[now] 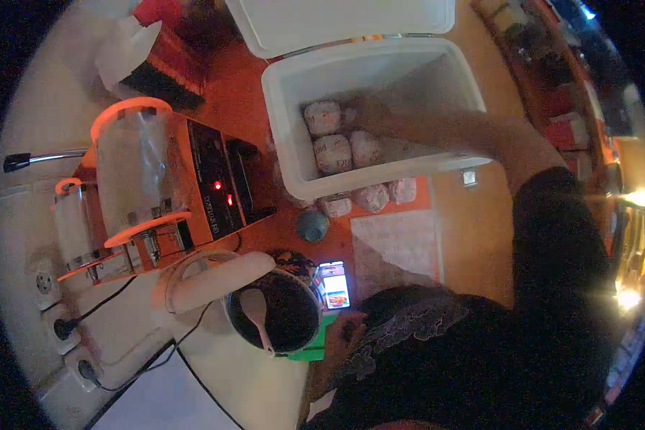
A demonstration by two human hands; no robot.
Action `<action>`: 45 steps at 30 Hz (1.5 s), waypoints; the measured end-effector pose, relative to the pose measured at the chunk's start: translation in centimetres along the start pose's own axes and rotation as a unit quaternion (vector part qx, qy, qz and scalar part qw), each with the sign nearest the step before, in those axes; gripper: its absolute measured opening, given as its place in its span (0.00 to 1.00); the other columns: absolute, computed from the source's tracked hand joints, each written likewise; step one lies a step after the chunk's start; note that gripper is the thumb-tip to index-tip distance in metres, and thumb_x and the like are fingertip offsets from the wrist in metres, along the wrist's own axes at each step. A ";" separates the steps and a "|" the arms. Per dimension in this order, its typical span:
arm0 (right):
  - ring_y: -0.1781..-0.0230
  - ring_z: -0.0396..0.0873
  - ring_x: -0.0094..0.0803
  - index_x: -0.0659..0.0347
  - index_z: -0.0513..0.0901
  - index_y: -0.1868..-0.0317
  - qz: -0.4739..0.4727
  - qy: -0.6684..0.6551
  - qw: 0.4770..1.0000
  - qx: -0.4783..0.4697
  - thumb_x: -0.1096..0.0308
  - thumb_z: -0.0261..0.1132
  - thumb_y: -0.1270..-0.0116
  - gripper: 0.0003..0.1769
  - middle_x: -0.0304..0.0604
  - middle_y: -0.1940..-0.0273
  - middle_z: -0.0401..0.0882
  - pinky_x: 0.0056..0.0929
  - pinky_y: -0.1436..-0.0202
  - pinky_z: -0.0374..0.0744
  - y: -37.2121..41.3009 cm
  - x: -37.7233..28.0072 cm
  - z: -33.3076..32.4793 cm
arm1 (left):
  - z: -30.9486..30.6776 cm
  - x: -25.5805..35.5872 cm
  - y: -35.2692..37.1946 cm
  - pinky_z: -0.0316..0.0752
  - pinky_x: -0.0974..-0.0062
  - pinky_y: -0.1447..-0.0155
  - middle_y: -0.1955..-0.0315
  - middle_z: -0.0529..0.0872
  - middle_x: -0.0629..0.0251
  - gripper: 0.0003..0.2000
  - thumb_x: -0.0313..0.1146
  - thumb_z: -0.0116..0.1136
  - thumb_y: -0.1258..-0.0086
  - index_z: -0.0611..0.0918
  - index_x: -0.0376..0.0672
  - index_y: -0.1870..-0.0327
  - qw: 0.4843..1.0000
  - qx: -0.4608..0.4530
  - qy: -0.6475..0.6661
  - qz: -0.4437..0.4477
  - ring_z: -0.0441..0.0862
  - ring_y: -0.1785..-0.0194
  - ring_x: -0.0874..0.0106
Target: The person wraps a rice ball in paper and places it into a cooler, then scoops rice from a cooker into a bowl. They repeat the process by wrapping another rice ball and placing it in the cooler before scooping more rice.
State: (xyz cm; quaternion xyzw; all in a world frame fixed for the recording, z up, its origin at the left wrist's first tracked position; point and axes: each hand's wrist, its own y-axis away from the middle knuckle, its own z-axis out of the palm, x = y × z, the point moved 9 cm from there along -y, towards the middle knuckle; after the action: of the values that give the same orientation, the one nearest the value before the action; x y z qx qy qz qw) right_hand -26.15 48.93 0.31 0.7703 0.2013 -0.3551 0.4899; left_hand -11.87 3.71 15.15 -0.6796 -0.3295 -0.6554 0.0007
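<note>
My right hand (369, 115) reaches down into a white plastic box (283, 129). Its fingertips are beside or touching a round paper-wrapped bundle (322, 117); shadow and blur hide whether they grip it. Two more wrapped bundles, one with printed letters (332, 154) and another (366, 147), lie close by on the box floor. Low in the view, my left hand (346, 331) is near a lit phone (335, 287), its fingers in shadow. The phone is by a dark pot (287, 326) with a pale spoon (255, 315) lying in it.
Several wrapped bundles (371, 198) line the box's near side, by a printed sheet (398, 240) and a bluish round object (312, 225). The box lid (344, 21) is swung back. At left stands an orange-rimmed machine (140, 168) with red lights and a cord.
</note>
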 end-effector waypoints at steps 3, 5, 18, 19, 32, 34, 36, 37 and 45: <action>0.54 0.78 0.34 0.62 0.77 0.44 -0.012 0.013 1.000 -0.014 0.49 0.62 0.32 0.26 0.48 0.53 0.80 0.35 0.51 0.80 -0.5 0.0 -0.2 | -0.1 1.8 -0.3 0.76 0.73 0.60 0.70 0.83 0.64 0.11 0.27 0.62 0.34 0.81 0.45 0.51 0.999 0.000 -0.030 -0.026 0.80 0.68 0.74; 0.55 0.78 0.33 0.62 0.78 0.45 -0.021 0.030 0.998 -0.049 0.49 0.62 0.32 0.26 0.48 0.54 0.81 0.34 0.52 0.80 -0.2 -0.6 -1.2 | -0.5 2.8 -0.4 0.76 0.73 0.59 0.69 0.83 0.63 0.11 0.28 0.62 0.35 0.81 0.45 0.52 0.996 0.011 -0.084 -0.020 0.80 0.68 0.73; 0.59 0.81 0.32 0.61 0.82 0.51 -0.401 0.074 0.900 0.154 0.55 0.62 0.30 0.18 0.44 0.58 0.84 0.29 0.50 0.79 22.3 -14.6 -7.7 | -19.6 2.8 6.1 0.70 0.54 0.50 0.61 0.82 0.51 0.21 0.50 0.59 0.35 0.81 0.38 0.56 0.749 0.358 -0.548 -0.097 0.79 0.55 0.52; 0.58 0.82 0.32 0.61 0.82 0.52 -0.395 0.041 0.907 0.142 0.57 0.62 0.31 0.17 0.44 0.58 0.85 0.30 0.50 0.79 26.2 -14.6 -6.2 | -19.7 0.4 6.5 0.69 0.51 0.49 0.60 0.82 0.52 0.24 0.54 0.58 0.36 0.80 0.39 0.55 0.732 0.320 -0.583 -0.151 0.78 0.53 0.51; 0.54 0.79 0.42 0.59 0.78 0.51 -0.390 0.251 0.883 0.074 0.64 0.54 0.29 0.12 0.51 0.53 0.78 0.45 0.49 0.76 19.4 -0.7 24.6 | -20.0 -4.7 6.1 0.71 0.47 0.50 0.59 0.84 0.55 0.11 0.38 0.51 0.31 0.79 0.44 0.54 0.657 0.249 -0.695 -0.153 0.82 0.54 0.57; 0.57 0.79 0.42 0.59 0.78 0.54 -0.428 0.430 0.795 0.033 0.64 0.53 0.28 0.11 0.51 0.56 0.78 0.45 0.52 0.76 15.4 1.6 28.6 | -20.4 -2.6 7.8 0.74 0.50 0.52 0.60 0.84 0.56 0.10 0.36 0.51 0.31 0.79 0.45 0.54 0.677 0.275 -0.674 -0.113 0.83 0.56 0.56; 0.64 0.80 0.55 0.61 0.81 0.55 -0.520 0.589 0.614 0.077 0.65 0.57 0.33 0.12 0.54 0.68 0.81 0.50 0.58 0.79 15.5 2.1 31.6 | -21.2 -1.7 9.2 0.76 0.53 0.54 0.61 0.85 0.56 0.10 0.35 0.51 0.31 0.79 0.45 0.53 0.693 0.301 -0.651 -0.067 0.84 0.58 0.56; 0.64 0.80 0.55 0.61 0.81 0.55 -0.525 0.589 0.610 0.074 0.65 0.57 0.33 0.12 0.54 0.68 0.81 0.50 0.58 0.79 15.6 2.2 31.2 | -21.9 -1.8 10.1 0.77 0.57 0.56 0.61 0.85 0.57 0.10 0.35 0.52 0.32 0.79 0.46 0.52 0.711 0.305 -0.632 -0.033 0.85 0.59 0.56; 0.55 0.80 0.41 0.62 0.73 0.41 -0.107 -0.336 0.895 -0.274 0.63 0.61 0.33 0.21 0.48 0.53 0.80 0.41 0.50 0.79 24.0 5.1 25.4 | -23.1 -1.2 7.7 0.76 0.54 0.53 0.61 0.87 0.58 0.14 0.38 0.59 0.37 0.83 0.53 0.50 0.731 0.238 -0.626 -0.131 0.86 0.61 0.57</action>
State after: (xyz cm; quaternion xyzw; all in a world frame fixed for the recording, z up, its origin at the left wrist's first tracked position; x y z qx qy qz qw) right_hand -15.80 15.39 4.36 0.4143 0.1955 -0.5733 0.6793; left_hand -28.90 -12.84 20.63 -0.8640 -0.4858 0.0247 -0.1299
